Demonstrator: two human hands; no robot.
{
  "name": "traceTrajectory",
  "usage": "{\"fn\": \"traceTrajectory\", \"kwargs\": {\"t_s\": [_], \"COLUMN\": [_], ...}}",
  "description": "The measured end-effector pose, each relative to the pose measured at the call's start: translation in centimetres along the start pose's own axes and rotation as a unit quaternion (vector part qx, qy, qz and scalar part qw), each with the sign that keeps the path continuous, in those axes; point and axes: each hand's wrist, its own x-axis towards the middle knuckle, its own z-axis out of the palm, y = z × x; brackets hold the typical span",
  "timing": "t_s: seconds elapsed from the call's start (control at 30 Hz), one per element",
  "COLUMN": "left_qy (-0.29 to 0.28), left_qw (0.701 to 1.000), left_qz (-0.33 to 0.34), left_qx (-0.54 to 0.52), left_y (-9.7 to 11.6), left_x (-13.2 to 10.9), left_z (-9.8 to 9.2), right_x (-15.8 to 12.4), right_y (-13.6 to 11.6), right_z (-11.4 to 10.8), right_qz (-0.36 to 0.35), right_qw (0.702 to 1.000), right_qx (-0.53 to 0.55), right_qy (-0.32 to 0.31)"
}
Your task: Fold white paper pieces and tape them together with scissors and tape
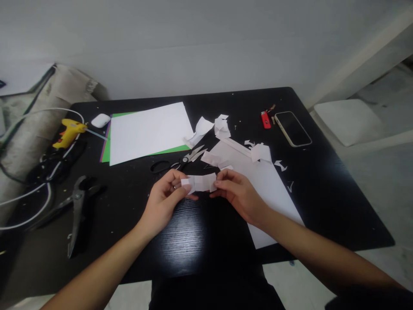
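Between my hands is a small folded strip of white paper (202, 183), held above the black table. My left hand (167, 193) pinches its left end, thumb in front and fingers behind. At the other end, the thumb and fingers of my right hand (240, 193) are closed on the paper. Just beyond the strip lie scissors (185, 160) with black handles and their blades apart. White paper scraps (222, 125) are scattered behind and to the right of them. A larger white sheet (274, 202) lies partly under my right forearm.
A white sheet (148, 131) rests on green paper at the back left. Left of it are a yellow glue gun (69, 132), a white earbud case (100, 120) and dark pliers (78, 202). A red lighter (265, 120) and a phone (293, 128) lie at the back right.
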Motion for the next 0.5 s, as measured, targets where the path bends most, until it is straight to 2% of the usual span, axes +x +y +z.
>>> {"fn": "traceTrajectory", "kwargs": {"t_s": [0.23, 0.5], "left_qy": [0.010, 0.005], "left_qw": [0.999, 1.000], "left_qz": [0.022, 0.027], "left_qx": [0.029, 0.005], "left_y": [0.6, -0.5], "left_x": [0.0, 0.2], "left_z": [0.9, 0.8], "right_x": [-0.2, -0.3], "right_y": [0.2, 0.8], "right_z": [0.3, 0.1], "right_qz": [-0.067, -0.090], "right_qw": [0.995, 0.989], "right_qx": [-0.077, -0.115], "right_qy": [0.013, 0.002]}}
